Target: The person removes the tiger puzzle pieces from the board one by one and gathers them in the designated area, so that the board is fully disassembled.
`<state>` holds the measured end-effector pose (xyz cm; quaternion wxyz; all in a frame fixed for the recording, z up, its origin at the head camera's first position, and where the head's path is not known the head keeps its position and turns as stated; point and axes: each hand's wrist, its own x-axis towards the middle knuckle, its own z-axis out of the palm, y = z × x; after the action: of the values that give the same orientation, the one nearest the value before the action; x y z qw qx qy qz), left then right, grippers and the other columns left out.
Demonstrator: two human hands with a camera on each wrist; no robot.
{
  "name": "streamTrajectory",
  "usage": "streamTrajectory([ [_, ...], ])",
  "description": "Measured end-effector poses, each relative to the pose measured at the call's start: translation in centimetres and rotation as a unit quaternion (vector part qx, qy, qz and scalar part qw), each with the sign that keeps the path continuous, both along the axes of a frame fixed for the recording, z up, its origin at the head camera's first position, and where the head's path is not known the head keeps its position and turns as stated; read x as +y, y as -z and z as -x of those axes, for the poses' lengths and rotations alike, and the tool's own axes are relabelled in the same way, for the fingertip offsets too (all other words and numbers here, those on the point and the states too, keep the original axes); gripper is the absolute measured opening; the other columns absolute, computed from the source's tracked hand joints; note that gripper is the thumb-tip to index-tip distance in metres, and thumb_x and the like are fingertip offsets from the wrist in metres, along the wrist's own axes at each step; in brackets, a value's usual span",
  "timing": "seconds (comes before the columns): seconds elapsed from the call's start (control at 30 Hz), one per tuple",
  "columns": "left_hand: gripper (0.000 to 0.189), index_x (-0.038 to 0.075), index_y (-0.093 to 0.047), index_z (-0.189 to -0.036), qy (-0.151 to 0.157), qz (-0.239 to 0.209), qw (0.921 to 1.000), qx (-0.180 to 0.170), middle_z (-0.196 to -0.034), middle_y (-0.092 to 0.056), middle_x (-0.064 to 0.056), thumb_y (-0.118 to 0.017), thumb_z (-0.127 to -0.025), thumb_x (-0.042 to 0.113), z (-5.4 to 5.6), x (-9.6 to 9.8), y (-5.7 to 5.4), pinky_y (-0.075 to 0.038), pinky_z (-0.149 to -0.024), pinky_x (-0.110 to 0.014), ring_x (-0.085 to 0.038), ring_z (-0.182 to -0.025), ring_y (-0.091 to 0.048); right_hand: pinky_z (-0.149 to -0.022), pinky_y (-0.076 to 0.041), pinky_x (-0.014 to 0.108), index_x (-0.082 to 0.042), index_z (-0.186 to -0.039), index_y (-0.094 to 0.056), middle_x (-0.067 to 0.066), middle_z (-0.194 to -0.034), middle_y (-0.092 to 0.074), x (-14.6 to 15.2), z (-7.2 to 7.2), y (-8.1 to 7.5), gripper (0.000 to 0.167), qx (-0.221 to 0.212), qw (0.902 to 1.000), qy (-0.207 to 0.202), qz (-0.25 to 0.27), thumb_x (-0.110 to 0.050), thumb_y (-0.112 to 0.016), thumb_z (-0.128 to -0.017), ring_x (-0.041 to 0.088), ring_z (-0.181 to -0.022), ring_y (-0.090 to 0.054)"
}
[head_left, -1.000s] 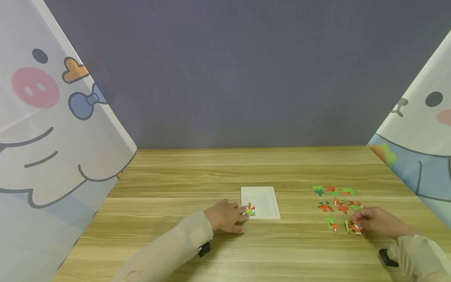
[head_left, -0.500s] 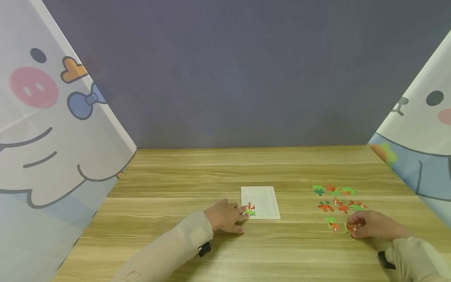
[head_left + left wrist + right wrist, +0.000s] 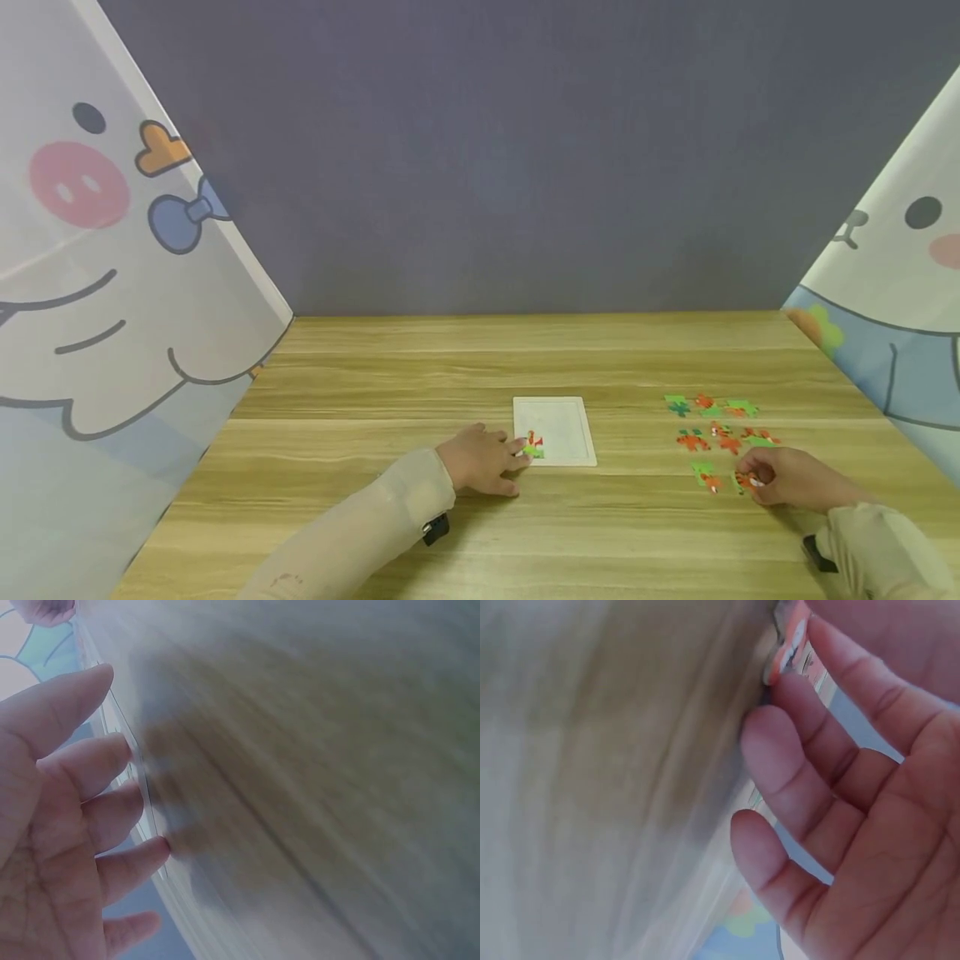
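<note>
In the head view my left hand (image 3: 483, 460) lies at the left edge of a white puzzle tray (image 3: 590, 437), fingers spread and loosely bent. Its fingertips touch the tray's rim, as the left wrist view shows too. One red, white and green jigsaw piece (image 3: 534, 447) sits in the tray's near left corner, partly behind a fingertip. My right hand (image 3: 795, 479) pinches an orange, white and green jigsaw piece (image 3: 744, 481) between thumb and forefinger, close over the table. In the right wrist view this jigsaw piece (image 3: 789, 645) shows edge-on at the fingertips, its other fingers curved below.
Several loose jigsaw pieces lie in rough rows right of the tray, among them a green and teal piece (image 3: 678, 406) and a green and orange piece (image 3: 707, 477). The wooden table (image 3: 420, 367) ends at a grey back wall (image 3: 480, 167), with printed panels at both sides.
My right hand has shifted slightly left and its fingers have come round the orange piece, covering more of it. The left hand and tray stay in place.
</note>
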<state>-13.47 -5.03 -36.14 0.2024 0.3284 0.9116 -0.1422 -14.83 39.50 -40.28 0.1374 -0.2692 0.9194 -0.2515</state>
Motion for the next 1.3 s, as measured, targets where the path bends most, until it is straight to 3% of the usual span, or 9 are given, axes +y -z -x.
streamTrajectory([
  [0.17,0.056,0.036,-0.044,-0.150,-0.001,-0.010,0.9999,-0.009,-0.158,-0.034,0.012,-0.054,-0.098,0.054,0.1,-0.1,0.1,-0.030,-0.117,-0.044,-0.015,-0.144,-0.036,-0.057,-0.038,0.024,0.004,-0.092,-0.062,-0.003,-0.082,-0.058,-0.7,-0.3,-1.0,0.016,0.022,0.9991,0.029,-0.020,0.000,-0.073,-0.080,-0.005,-0.070,-0.040],
  [0.37,0.058,0.035,-0.044,-0.151,-0.012,-0.023,0.9993,-0.026,-0.159,-0.032,0.011,-0.054,-0.098,0.054,0.0,-0.4,0.2,-0.028,-0.118,-0.046,-0.018,-0.146,-0.032,-0.057,-0.034,0.024,0.002,-0.103,-0.063,-0.002,-0.079,-0.047,-2.2,-0.4,-1.9,0.018,0.013,0.9983,0.056,-0.002,-0.001,-0.068,-0.085,-0.001,-0.066,-0.036],
  [0.57,0.058,0.033,-0.046,-0.150,-0.011,-0.042,0.9985,-0.031,-0.158,-0.035,0.010,-0.056,-0.097,0.053,0.0,-0.4,0.0,-0.027,-0.119,-0.046,-0.018,-0.147,-0.031,-0.057,-0.035,0.024,0.006,-0.106,-0.064,-0.003,-0.077,-0.048,-3.8,-0.6,-2.3,0.020,0.023,0.9976,0.062,0.018,-0.002,-0.069,-0.088,0.000,-0.062,-0.036],
  [0.8,0.052,0.029,-0.055,-0.145,-0.027,-0.083,0.9948,-0.052,-0.155,-0.041,0.006,-0.059,-0.097,0.049,0.4,-0.5,-0.4,-0.024,-0.120,-0.047,-0.020,-0.147,-0.032,-0.057,-0.041,0.025,0.007,-0.116,-0.064,-0.001,-0.087,-0.058,-7.1,-0.2,-2.3,0.027,-0.013,0.9973,0.043,0.058,-0.008,-0.066,-0.093,0.002,-0.067,-0.042],
  [1.07,0.051,0.030,-0.056,-0.144,-0.030,-0.086,0.9946,-0.051,-0.154,-0.043,0.007,-0.059,-0.097,0.050,0.3,-0.6,-0.8,-0.023,-0.120,-0.048,-0.019,-0.147,-0.031,-0.062,-0.044,0.025,0.008,-0.113,-0.065,-0.002,-0.089,-0.059,-9.5,1.0,-2.5,0.029,0.034,0.9979,-0.005,0.055,-0.007,-0.071,-0.090,0.001,-0.074,-0.044],
  [1.3,0.051,0.031,-0.055,-0.144,-0.026,-0.082,0.9953,-0.045,-0.154,-0.043,0.007,-0.058,-0.097,0.051,0.3,-0.5,-1.0,-0.024,-0.120,-0.047,-0.017,-0.146,-0.032,-0.062,-0.045,0.025,0.009,-0.114,-0.064,-0.004,-0.087,-0.056,-10.7,1.6,-2.5,0.030,0.018,0.9978,-0.022,0.060,-0.006,-0.070,-0.090,0.001,-0.073,-0.044],
])
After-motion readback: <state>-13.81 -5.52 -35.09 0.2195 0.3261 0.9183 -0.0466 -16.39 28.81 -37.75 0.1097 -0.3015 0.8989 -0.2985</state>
